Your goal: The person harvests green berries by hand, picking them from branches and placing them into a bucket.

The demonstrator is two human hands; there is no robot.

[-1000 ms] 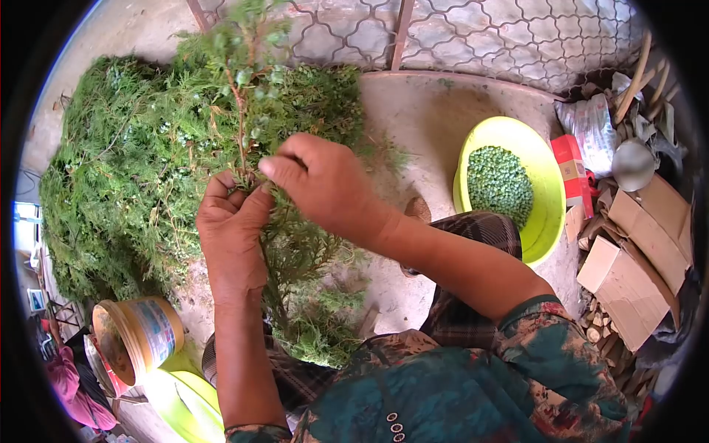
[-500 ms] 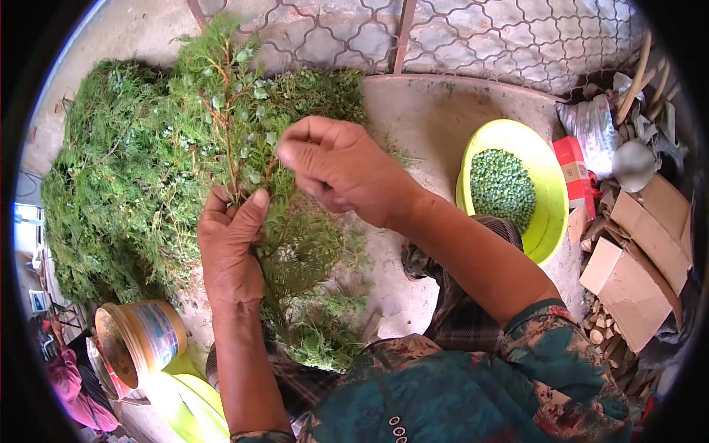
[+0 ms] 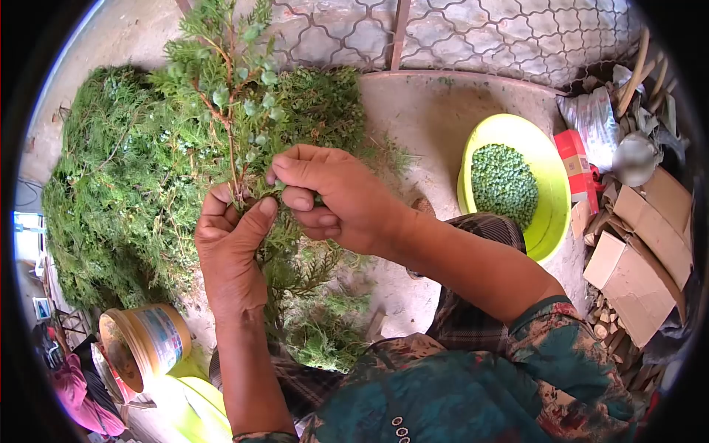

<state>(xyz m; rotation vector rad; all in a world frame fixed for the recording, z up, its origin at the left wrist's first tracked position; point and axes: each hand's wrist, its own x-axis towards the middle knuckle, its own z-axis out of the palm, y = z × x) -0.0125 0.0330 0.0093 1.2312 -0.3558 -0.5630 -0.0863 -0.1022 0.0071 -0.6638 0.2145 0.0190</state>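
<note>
My left hand [image 3: 233,247] grips the stem of a leafy evergreen branch [image 3: 233,122], which stands upright above the fingers. Pale green seed cones [image 3: 251,108] sit among its twigs. Beside the stem, my right hand [image 3: 332,193] is closed in a pinch close to the left thumb. What lies between its fingertips is too small and covered to make out. Below both hands, more green sprays hang down in front of my legs. Off to the right stands a yellow-green basin [image 3: 550,221] with many small green cones [image 3: 504,184] in it.
A large heap of cut evergreen branches [image 3: 111,192] covers the floor at left. Beneath it is a tilted bucket [image 3: 159,336]. A metal lattice [image 3: 480,37] runs along the back. Flattened cardboard [image 3: 635,288] and a red box [image 3: 574,166] lie at right. Another person's pink sleeve [image 3: 81,395] shows lower left.
My right hand has moved down and slightly left, closer to my left thumb. The branch has shifted slightly upward in view, still in my left hand.
</note>
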